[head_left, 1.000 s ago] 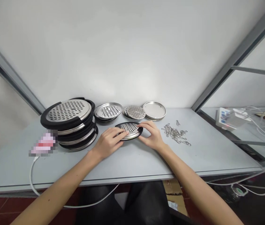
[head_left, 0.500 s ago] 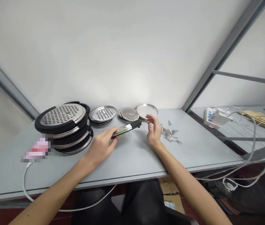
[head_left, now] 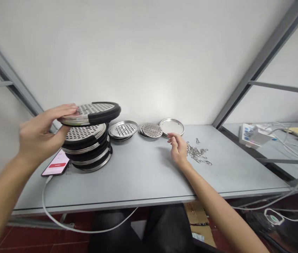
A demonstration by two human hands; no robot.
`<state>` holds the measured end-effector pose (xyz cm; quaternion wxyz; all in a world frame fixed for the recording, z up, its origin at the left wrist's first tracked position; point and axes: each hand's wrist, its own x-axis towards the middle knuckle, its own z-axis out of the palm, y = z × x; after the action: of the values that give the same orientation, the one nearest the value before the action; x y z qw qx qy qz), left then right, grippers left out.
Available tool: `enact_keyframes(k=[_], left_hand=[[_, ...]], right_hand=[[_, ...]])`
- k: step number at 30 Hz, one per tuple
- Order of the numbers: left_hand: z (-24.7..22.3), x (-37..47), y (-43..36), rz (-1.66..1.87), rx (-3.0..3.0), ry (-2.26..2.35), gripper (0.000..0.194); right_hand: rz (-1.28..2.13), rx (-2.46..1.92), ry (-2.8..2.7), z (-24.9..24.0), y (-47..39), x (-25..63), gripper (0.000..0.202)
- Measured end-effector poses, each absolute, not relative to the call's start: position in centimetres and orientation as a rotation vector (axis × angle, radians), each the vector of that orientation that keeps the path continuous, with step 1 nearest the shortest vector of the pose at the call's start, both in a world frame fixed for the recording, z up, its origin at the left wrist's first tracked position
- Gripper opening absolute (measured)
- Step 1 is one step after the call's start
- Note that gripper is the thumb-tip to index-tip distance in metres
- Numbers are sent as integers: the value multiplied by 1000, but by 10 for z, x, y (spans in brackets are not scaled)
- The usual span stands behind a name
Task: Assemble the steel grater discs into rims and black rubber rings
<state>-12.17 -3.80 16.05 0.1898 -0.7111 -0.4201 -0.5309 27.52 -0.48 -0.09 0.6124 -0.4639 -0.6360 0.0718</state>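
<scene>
My left hand (head_left: 42, 131) grips a round grater (head_left: 97, 109), a perforated metal disc with a black band around part of its rim. Thumb below and fingers on top, it holds the disc nearly level just over a stack of similar black-rimmed graters (head_left: 89, 149). Over the table, my right hand (head_left: 178, 149) has its fingers loosely bent and apart, with nothing visible in them. Right beside it lies a pile of small metal clips (head_left: 197, 154). Behind that hand is a plain round metal tray (head_left: 172, 126) with a raised rim.
Against the wall lie metal discs with raised grating holes (head_left: 124, 130) and flat perforated discs (head_left: 151, 130). A phone (head_left: 56, 164) on a white cable (head_left: 59, 219) lies left of the stack. Grey posts flank the table; a power strip (head_left: 251, 135) and cables are at right.
My left hand has carried the grater from the table's middle leftward and up over the stack, turning it flatter. The right hand stays near the clips. The view has shifted slightly left.
</scene>
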Motion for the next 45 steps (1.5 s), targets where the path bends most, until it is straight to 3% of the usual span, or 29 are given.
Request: enact_keyframes(k=[3,11,18,22,45], left_hand=[[150,-154,-37,-1324,-2133,-1129,22],[126,-180,-42,-1379,-2141,-1156,25],[122,-190,-39,-1235,-2337,-1001,41],[121,-186,-41,-1270,-2338,-945,30],[108,-170,-42,-1457,-2110,-928,46]], right_hand=[[248,-1076,-1563,-2,-4,275,36],[242,-1128,-1648,-6,-1,277,35],[264,-1125,-1673,-4,-2,277,42],[265,-1121,-1668,-4,-2,277,43],[280,-1149,-1719,-1,-2,279,44]])
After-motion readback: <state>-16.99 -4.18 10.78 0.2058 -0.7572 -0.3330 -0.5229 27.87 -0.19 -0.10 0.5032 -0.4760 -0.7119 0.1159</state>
